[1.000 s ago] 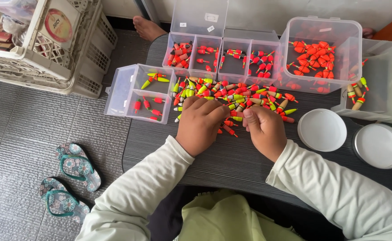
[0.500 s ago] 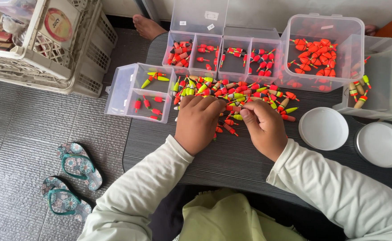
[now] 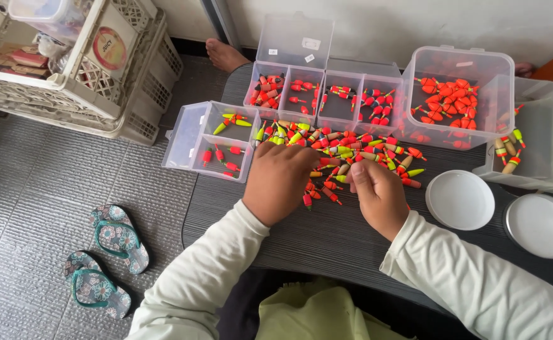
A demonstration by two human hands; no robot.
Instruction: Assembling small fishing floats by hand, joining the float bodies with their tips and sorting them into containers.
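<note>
A pile of small red, orange and yellow-green fishing floats (image 3: 352, 148) lies on a dark table (image 3: 327, 239). My left hand (image 3: 281, 179) rests on the near left of the pile, fingers curled down among the floats. My right hand (image 3: 377, 195) sits beside it with fingertips pinched on a small float. A clear divided box (image 3: 207, 138) at the left holds a few floats. Behind the pile stands a second divided box (image 3: 323, 94) with its lid up.
A clear tub of red floats (image 3: 456, 94) and another clear container (image 3: 528, 141) stand at the right, with two round white lids (image 3: 460, 199) near them. White plastic crates (image 3: 68, 69) and a pair of sandals (image 3: 106, 258) are on the floor at left. Someone's bare foot (image 3: 226, 55) shows beyond the table.
Both hands stay at the pile's near edge; the fingers have shifted slightly among the floats. The view has moved a little.
</note>
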